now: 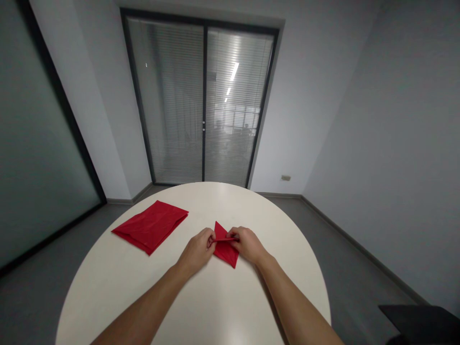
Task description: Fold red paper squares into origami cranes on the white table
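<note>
Round cream table [208,306], folded red sheet [153,226] flat at left, smaller red piece [226,255] near centre, contact unclear

Bare forearms [151,301], tapering smoothly — bare wrists [265,259] (both), bare hands [196,250]

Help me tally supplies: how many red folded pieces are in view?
2: the larger piece lies on the table, toward its left; the smaller piece is between the left hand and right hand. Others could be hidden.

A: so where's the cam sitting?
B: head-worn, facing forward and tipped down over the round desk [215,306].
A: close in?
B: nah, pretty wide, fingers [207,233] a bit below middle, glass doors [204,103] way at the back.
</note>
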`<state>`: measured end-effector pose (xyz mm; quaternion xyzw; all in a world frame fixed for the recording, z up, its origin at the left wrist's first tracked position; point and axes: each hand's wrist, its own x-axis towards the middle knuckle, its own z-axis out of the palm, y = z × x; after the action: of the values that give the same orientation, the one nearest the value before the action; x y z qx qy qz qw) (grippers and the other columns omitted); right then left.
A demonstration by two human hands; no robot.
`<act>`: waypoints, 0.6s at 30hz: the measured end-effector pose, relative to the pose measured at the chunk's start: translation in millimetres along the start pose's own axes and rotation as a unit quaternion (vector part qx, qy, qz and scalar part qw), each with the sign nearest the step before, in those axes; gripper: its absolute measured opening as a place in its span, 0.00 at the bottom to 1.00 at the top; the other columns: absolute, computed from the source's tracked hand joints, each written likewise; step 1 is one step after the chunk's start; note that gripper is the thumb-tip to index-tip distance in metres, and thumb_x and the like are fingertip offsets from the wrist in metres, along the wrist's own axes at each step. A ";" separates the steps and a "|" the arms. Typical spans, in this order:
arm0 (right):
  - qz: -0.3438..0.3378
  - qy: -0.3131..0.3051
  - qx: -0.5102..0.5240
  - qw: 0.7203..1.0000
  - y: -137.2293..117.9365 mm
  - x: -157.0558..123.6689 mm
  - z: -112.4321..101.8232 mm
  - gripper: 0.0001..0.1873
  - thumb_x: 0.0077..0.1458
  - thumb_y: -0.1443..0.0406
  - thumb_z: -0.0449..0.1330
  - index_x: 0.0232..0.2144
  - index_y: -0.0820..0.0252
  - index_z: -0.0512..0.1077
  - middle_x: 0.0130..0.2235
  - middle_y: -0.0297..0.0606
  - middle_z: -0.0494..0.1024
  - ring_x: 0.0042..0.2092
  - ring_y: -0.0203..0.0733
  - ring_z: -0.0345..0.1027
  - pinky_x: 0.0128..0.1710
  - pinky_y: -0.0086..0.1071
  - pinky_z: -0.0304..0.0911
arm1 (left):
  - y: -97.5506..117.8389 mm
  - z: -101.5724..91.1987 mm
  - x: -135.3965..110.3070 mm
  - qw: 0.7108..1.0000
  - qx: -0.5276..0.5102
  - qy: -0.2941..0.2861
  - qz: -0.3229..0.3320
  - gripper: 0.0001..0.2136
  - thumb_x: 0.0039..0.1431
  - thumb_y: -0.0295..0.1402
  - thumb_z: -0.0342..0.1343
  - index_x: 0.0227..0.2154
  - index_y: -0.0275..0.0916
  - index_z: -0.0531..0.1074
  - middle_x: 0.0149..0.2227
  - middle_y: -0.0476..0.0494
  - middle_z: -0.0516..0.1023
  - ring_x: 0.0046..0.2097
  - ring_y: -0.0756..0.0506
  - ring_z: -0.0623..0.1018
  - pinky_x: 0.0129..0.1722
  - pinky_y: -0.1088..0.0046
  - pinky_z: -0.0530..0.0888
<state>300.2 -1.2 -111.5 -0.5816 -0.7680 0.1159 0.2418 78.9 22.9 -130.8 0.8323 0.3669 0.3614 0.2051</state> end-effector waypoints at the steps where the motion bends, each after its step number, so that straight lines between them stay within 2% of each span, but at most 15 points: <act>1: 0.001 0.000 0.000 1.000 -1.0 -0.1 0.2 0.11 0.54 0.73 0.60 0.39 0.56 0.77 0.40 0.38 0.82 0.42 0.43 0.73 0.42 0.30 0.62 | -0.9 0.5 0.0 1.000 0.000 0.001 -0.001 0.07 0.58 0.23 0.50 0.34 0.42 0.66 0.32 0.50 0.72 0.33 0.47 0.73 0.34 0.73 0.68; 4: -0.001 0.006 0.000 1.000 -3.8 -0.8 0.5 0.08 0.59 0.69 0.59 0.40 0.57 0.75 0.40 0.40 0.82 0.42 0.44 0.74 0.42 0.31 0.62 | -3.0 1.9 0.3 1.000 0.001 0.003 -0.007 0.07 0.57 0.22 0.50 0.33 0.42 0.65 0.33 0.50 0.73 0.34 0.47 0.74 0.34 0.73 0.67; 8: -0.010 0.021 0.055 0.998 -3.6 -2.1 -0.2 0.12 0.61 0.67 0.57 0.47 0.56 0.72 0.43 0.40 0.82 0.44 0.44 0.75 0.43 0.32 0.63 | -2.9 3.4 1.2 1.000 0.000 0.008 -0.025 0.10 0.55 0.19 0.50 0.33 0.42 0.65 0.32 0.51 0.72 0.34 0.47 0.74 0.33 0.74 0.66; 10: 0.008 0.037 0.091 0.995 -1.2 -2.4 -0.7 0.13 0.60 0.67 0.58 0.48 0.55 0.70 0.44 0.40 0.82 0.42 0.43 0.75 0.42 0.32 0.64 | -2.2 3.3 1.7 0.999 -0.001 0.011 -0.044 0.11 0.53 0.18 0.51 0.33 0.41 0.65 0.32 0.51 0.72 0.34 0.47 0.74 0.33 0.74 0.66; 13: 0.057 0.068 0.115 0.989 3.4 -2.2 -1.1 0.13 0.57 0.64 0.61 0.45 0.54 0.68 0.44 0.38 0.81 0.35 0.40 0.74 0.36 0.32 0.64 | -2.6 2.5 2.2 0.996 0.007 0.025 -0.087 0.11 0.54 0.17 0.51 0.33 0.41 0.65 0.32 0.51 0.73 0.34 0.47 0.74 0.33 0.75 0.65; 18: 0.089 0.095 0.120 0.984 6.7 -0.2 1.3 0.08 0.56 0.64 0.61 0.38 0.54 0.67 0.30 0.31 0.77 0.29 0.39 0.70 0.31 0.30 0.60 | -5.8 2.1 2.7 0.989 0.010 0.057 -0.138 0.12 0.55 0.20 0.55 0.39 0.41 0.65 0.34 0.50 0.75 0.31 0.48 0.74 0.32 0.74 0.66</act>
<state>305.2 0.8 -115.7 -0.6229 -0.6669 0.1728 0.3707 79.1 28.5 -134.5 0.7540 0.4923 0.3728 0.2237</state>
